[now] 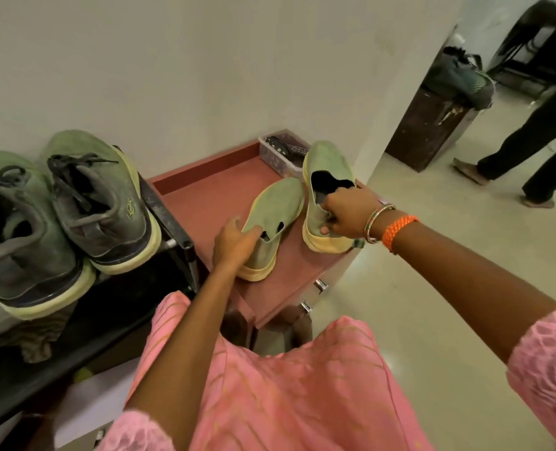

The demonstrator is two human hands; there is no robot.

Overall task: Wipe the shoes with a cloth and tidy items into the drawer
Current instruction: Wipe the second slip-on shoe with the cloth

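Two green slip-on shoes with pale yellow soles stand on the reddish top of a low cabinet (pixel 205 196). My left hand (pixel 234 244) grips the heel of the left slip-on (pixel 275 209), with fingers at its opening. My right hand (pixel 348 213) holds the heel collar of the right slip-on (pixel 327 167), which sits at the cabinet's right edge. A pair of grey-green laced sneakers (pixel 97 196) rests on a black rack to the left. No cloth is visible in either hand.
A clear plastic box (pixel 278 151) of dark small items sits at the cabinet's back against the wall. Metal drawer handles (pixel 320 284) show on the cabinet front. At the right stand a dark stool with a bag (pixel 459 79) and another person's legs (pixel 537 148).
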